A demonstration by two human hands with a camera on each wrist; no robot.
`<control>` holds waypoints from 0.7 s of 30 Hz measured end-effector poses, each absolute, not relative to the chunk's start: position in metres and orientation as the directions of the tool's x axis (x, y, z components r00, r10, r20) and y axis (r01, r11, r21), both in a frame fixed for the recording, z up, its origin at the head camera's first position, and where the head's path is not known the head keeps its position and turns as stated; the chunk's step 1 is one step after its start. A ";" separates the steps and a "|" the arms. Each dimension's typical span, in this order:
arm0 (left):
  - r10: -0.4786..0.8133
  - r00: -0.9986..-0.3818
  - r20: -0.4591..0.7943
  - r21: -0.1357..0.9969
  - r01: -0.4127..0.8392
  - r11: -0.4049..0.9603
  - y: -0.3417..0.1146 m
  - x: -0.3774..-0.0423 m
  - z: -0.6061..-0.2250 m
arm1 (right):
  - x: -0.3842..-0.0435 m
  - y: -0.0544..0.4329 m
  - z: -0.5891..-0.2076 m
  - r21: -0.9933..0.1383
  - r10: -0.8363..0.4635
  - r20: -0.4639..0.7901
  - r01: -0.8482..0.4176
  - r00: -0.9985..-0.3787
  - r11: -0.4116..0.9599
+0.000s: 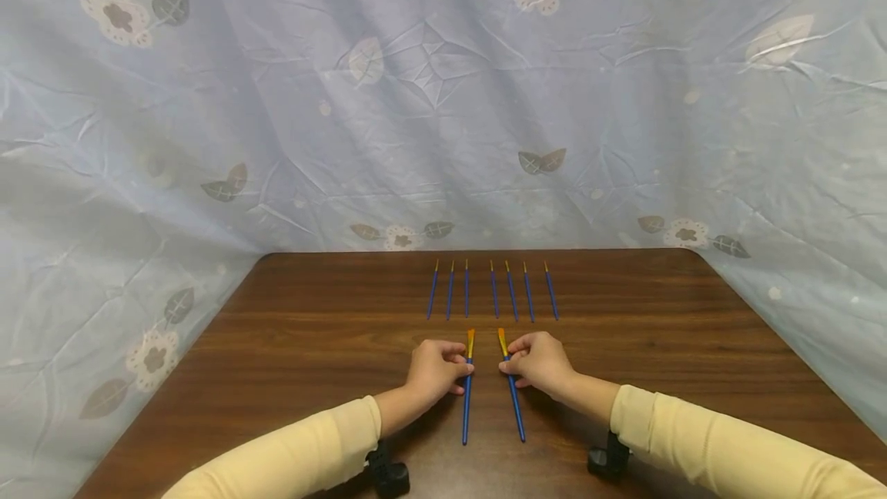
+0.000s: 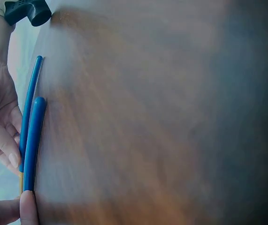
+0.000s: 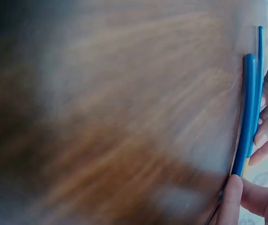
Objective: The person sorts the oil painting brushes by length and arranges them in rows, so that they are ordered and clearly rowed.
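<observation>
Two flat paintbrushes with blue handles and orange bristles lie side by side near the table's front, bristles pointing away from me. My left hand (image 1: 436, 368) pinches the left paintbrush (image 1: 466, 406) just below its metal collar, thumb on top. Mirroring it, my right hand (image 1: 540, 364) pinches the right paintbrush (image 1: 517, 410) at the same spot. In the left wrist view the near blue handle (image 2: 34, 140) runs up from my thumb and finger. The right wrist view shows the other handle (image 3: 247, 108) above my right thumb; the bristles are out of sight there.
Beyond my hands, several thin blue paintbrushes (image 1: 511, 295) stand in a spaced row on the brown wooden table (image 1: 333, 329), tips toward the back. A pale floral curtain (image 1: 443, 122) hangs behind and along both sides. Black wrist cameras (image 1: 391, 477) sit under both forearms.
</observation>
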State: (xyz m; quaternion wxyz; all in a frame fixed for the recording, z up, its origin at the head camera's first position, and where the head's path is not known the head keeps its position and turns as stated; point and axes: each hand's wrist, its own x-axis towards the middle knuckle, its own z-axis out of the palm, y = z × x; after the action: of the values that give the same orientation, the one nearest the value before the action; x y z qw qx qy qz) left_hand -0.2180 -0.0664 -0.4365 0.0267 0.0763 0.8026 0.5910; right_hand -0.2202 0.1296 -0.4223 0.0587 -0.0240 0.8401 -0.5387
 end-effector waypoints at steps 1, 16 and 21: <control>0.155 -0.987 0.051 0.952 0.094 0.291 -0.067 -0.218 -0.437 | -0.220 0.129 -0.422 -0.908 -0.106 -0.070 0.019 -0.992 0.418; 0.148 -0.986 0.073 0.949 0.114 0.293 -0.065 -0.219 -0.440 | -0.222 0.127 -0.425 -0.905 -0.090 -0.081 0.035 -0.993 0.425; 0.143 -0.987 0.074 0.950 0.113 0.292 -0.064 -0.219 -0.440 | -0.222 0.127 -0.424 -0.908 -0.093 -0.085 0.038 -0.992 0.418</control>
State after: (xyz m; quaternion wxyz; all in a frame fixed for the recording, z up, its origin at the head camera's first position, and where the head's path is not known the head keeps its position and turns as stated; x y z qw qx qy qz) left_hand -0.2188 -0.0644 -0.4403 0.0125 0.0797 0.8035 0.5898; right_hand -0.2220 0.1268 -0.4242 0.0609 -0.0163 0.8397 -0.5394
